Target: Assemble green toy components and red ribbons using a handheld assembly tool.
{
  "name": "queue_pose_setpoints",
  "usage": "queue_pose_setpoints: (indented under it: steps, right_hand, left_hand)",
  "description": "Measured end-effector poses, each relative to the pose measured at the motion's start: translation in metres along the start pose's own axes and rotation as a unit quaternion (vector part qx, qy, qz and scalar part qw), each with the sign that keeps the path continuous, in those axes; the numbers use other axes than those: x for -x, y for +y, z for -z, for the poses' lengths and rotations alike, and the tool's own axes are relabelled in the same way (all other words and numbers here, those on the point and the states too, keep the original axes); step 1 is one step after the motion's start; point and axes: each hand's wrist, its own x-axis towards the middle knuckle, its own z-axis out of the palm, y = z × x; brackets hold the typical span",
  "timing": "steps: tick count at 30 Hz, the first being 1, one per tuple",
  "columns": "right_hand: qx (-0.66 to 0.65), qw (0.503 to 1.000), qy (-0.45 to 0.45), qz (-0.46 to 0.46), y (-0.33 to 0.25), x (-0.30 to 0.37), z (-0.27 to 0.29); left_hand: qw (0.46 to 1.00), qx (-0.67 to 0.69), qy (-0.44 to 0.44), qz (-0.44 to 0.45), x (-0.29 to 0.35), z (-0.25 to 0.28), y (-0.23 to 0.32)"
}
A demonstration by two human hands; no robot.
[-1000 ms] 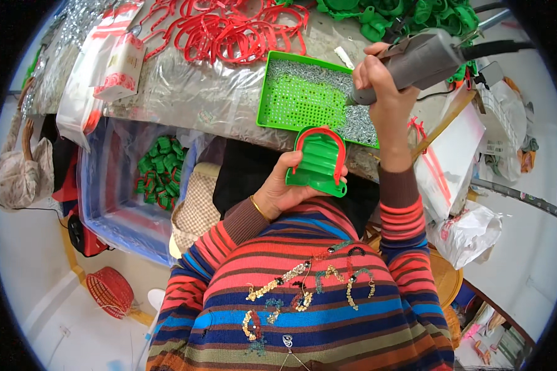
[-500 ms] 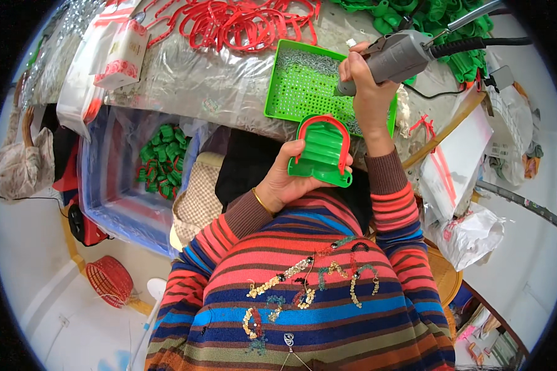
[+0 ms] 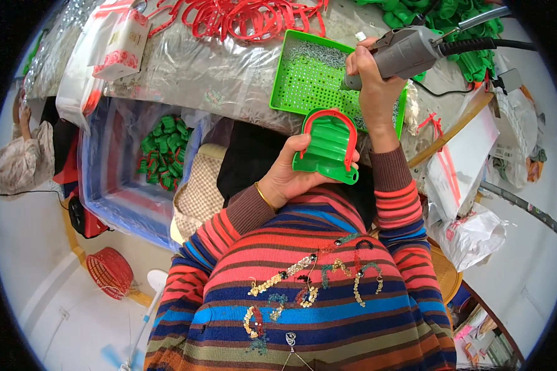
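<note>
My left hand (image 3: 284,178) is closed around the side of a green plastic scoop-shaped piece (image 3: 329,148), thumb on its edge. A red U-shaped strip (image 3: 353,136) lies over the piece's rim, its arch toward the table. In my right hand (image 3: 379,93) is a grey electric screwdriver (image 3: 407,54), its front end pointing left and its cable running off to the right. The tool hangs above a green perforated basket (image 3: 300,86), apart from the scoop-shaped piece. Small silvery screws (image 3: 319,54) lie heaped in the basket's far part.
Red plastic strips (image 3: 247,21) are piled at the far side of the table, and green plastic parts (image 3: 476,59) at far right. A plastic-lined blue bin (image 3: 114,213) at left holds green-and-red pieces (image 3: 165,148). A tissue box (image 3: 124,46) stands at the table's left.
The whole view has shifted slightly. Both hands keep their hold; the scoop-shaped piece and the screwdriver sit a little farther right in the picture.
</note>
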Motion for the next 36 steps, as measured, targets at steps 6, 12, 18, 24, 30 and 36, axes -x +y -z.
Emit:
queue_pose_setpoints:
  steps: [6, 12, 18, 24, 30, 36]
  right_hand:
    - [-0.041, 0.998, 0.021, 0.04, -0.027, -0.006, -0.003]
    - [-0.135, 0.991, -0.006, 0.006, -0.078, -0.001, -0.008]
    - [-0.082, 0.996, -0.018, -0.015, -0.088, 0.012, -0.019]
    - [-0.081, 0.996, -0.033, -0.01, -0.082, 0.015, -0.02]
    - [-0.073, 0.997, -0.019, -0.018, -0.08, 0.017, -0.02]
    - [-0.068, 0.997, -0.022, -0.015, -0.077, 0.018, -0.02]
  left_hand:
    - [1.0, -0.005, -0.004, 0.0, -0.003, 0.002, -0.001]
    - [1.0, 0.0, -0.01, -0.003, 0.0, 0.001, -0.001]
    - [1.0, -0.002, 0.003, 0.001, 0.0, 0.0, -0.001]
    - [1.0, -0.013, 0.012, -0.006, 0.001, 0.0, -0.001]
    - [0.999, -0.033, 0.012, -0.005, 0.0, -0.001, -0.001]
    - [0.997, -0.069, 0.033, -0.017, 0.0, -0.009, -0.003]
